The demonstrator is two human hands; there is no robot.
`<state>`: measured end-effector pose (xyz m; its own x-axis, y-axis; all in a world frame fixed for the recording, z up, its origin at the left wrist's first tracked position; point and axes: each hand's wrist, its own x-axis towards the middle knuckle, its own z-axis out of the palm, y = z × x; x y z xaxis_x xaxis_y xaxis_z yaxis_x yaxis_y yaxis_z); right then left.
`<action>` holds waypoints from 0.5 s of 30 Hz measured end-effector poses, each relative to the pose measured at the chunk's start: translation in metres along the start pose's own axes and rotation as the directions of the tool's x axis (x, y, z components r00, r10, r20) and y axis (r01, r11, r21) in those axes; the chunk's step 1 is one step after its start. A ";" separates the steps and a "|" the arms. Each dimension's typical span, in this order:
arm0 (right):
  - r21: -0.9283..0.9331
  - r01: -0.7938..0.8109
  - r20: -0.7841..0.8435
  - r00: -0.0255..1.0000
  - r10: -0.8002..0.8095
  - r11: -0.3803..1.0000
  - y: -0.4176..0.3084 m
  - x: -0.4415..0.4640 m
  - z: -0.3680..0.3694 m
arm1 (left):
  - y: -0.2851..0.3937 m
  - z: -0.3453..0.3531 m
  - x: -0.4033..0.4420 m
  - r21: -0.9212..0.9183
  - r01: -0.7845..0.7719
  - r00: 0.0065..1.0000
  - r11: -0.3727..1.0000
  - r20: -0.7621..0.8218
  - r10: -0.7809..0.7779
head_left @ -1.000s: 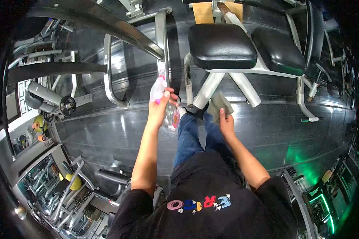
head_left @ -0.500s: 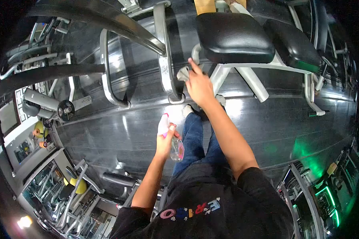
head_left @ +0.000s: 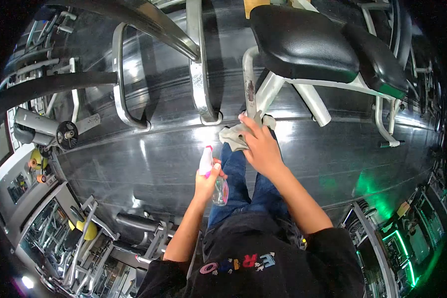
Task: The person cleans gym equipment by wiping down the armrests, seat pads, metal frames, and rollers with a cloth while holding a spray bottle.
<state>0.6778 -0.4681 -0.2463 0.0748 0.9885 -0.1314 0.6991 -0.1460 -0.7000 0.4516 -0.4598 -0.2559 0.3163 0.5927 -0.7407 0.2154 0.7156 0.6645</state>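
Cloth [head_left: 233, 137], gripped by the right hand [head_left: 263, 150], is at seven o'clock from the black seat [head_left: 305, 45]; the left hand [head_left: 207, 183] grips a spray bottle [head_left: 221, 194]. What is finished, I cannot tell.

We see a dark, shiny floor [head_left: 169, 166] with a green glow [head_left: 375, 193] on it near a green light strip [head_left: 408, 256] at right. Toward our left we notice a black disc [head_left: 67, 134], a yellow ball [head_left: 89, 230] lower down, and a bright lamp [head_left: 28, 282].

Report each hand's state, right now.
Left hand: closed around a spray bottle.
Right hand: holding a grey cloth, index finger extended.
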 end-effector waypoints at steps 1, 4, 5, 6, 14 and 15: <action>-0.002 0.000 0.003 1.000 0.000 1.000 0.000 0.006 -0.001 | -0.003 0.001 0.001 0.004 0.038 0.999 0.999 -0.001 -0.038; 0.009 -0.080 0.043 0.996 0.080 0.997 0.005 0.034 -0.002 | -0.002 0.008 0.002 -0.028 -0.025 0.996 0.999 -0.082 0.023; -0.011 -0.044 0.030 0.999 0.044 0.999 0.009 0.044 -0.003 | -0.001 0.008 0.004 -0.030 -0.023 0.997 0.999 -0.081 0.020; -0.030 -0.009 0.021 1.000 0.010 0.999 0.013 0.053 -0.002 | -0.001 0.007 0.004 -0.026 -0.030 0.995 0.999 -0.091 0.028; 0.142 -0.328 -0.231 0.907 0.353 0.934 0.036 0.184 -0.006 | -0.001 -0.003 0.001 -0.051 -0.081 0.991 0.995 -0.109 0.075; 0.142 -0.331 -0.231 0.905 0.356 0.933 0.040 0.182 0.000 | -0.005 -0.008 -0.001 -0.050 -0.078 0.992 0.996 -0.107 0.072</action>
<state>0.7195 -0.2942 -0.2979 0.4810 0.8521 -0.2063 0.5264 -0.4689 -0.7092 0.4429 -0.4606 -0.2595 0.2303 0.6791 -0.6970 0.1432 0.6848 0.7145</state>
